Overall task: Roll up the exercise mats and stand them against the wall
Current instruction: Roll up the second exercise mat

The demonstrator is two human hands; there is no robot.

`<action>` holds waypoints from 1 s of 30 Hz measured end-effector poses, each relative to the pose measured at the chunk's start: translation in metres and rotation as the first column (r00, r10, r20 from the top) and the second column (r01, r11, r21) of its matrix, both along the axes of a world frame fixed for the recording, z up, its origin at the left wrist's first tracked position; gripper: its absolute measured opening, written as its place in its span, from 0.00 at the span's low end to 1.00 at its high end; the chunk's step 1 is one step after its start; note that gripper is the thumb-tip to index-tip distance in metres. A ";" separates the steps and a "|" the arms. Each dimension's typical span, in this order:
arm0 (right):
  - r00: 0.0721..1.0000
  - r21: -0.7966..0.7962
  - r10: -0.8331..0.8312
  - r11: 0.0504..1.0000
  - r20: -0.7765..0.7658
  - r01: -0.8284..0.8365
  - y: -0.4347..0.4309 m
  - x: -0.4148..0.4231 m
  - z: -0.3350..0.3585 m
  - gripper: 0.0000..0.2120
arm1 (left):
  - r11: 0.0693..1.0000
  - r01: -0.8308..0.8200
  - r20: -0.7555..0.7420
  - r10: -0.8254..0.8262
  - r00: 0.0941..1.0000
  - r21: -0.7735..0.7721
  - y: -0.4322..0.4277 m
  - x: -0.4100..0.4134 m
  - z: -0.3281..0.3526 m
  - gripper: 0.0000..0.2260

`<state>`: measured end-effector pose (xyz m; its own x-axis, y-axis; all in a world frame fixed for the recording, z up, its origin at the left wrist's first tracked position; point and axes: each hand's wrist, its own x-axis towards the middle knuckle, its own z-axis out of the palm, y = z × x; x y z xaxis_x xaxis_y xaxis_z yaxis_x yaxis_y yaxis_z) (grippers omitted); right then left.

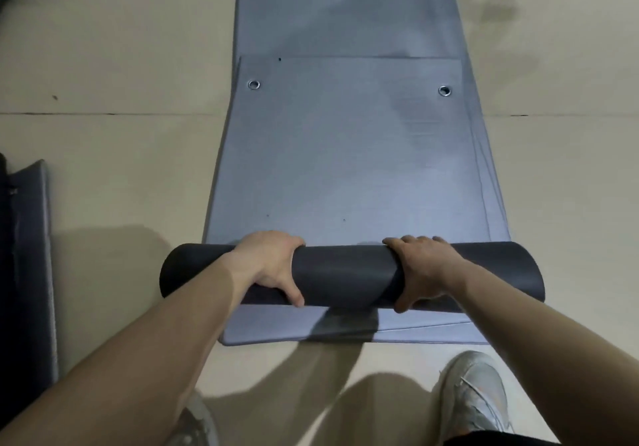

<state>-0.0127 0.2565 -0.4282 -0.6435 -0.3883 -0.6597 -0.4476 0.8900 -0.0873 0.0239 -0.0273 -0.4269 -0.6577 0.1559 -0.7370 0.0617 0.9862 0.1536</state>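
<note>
Left hand (pixel 273 266) and right hand (pixel 420 269) both clasp the roll (pixel 345 273), fingers over the far side, thumbs on the near side. The roll lies crosswise toward 6 o'clock. The unrolled mat (pixel 345 155) runs to 12 o'clock and ends past two eyelets (pixel 253 84), on top of a lower mat (pixel 345 13). Plan: push toward 12 with equal pressure, keep the wraps tight and the edges flush. Risk: telescoping ends.

Beige tiled floor (pixel 121 65), dim light
</note>
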 end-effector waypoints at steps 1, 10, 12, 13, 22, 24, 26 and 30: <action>0.999 -0.017 -0.018 1.000 -0.047 0.017 0.001 0.015 -0.001 0.59 | 1.000 -0.006 0.040 0.006 0.999 0.015 0.000 0.000 0.002 0.48; 0.955 -0.133 -0.104 0.989 -0.279 0.069 -0.010 0.026 -0.016 0.61 | 0.964 -0.264 -0.507 0.236 0.829 0.018 -0.003 0.031 0.010 0.38; 0.968 -0.126 -0.106 0.989 -0.227 0.079 -0.018 -0.011 -0.005 0.64 | 0.973 -0.229 -0.570 0.188 0.800 0.000 0.008 0.049 0.003 0.41; 0.969 -0.123 -0.101 0.990 -0.225 0.074 -0.021 -0.022 -0.002 0.64 | 0.978 -0.205 -0.498 0.164 0.852 -0.028 0.012 0.050 -0.003 0.48; 0.851 -0.077 -0.053 0.997 -0.522 0.015 -0.002 -0.018 -0.051 0.67 | 0.997 -0.065 -0.375 0.074 0.924 0.035 -0.025 -0.048 -0.031 0.61; 0.841 -0.093 -0.052 0.996 -0.539 0.002 -0.004 -0.040 -0.050 0.65 | 0.997 0.004 -0.501 -0.042 0.865 -0.078 -0.023 -0.036 -0.038 0.61; 0.846 -0.075 -0.012 0.997 -0.533 -0.033 -0.004 -0.057 -0.043 0.62 | 0.988 0.027 -0.553 -0.109 0.826 -0.153 -0.022 -0.037 -0.043 0.61; 0.897 -0.043 0.013 0.998 -0.442 -0.036 -0.009 -0.067 -0.023 0.54 | 0.994 0.005 -0.504 -0.059 0.862 -0.106 -0.018 -0.050 -0.024 0.56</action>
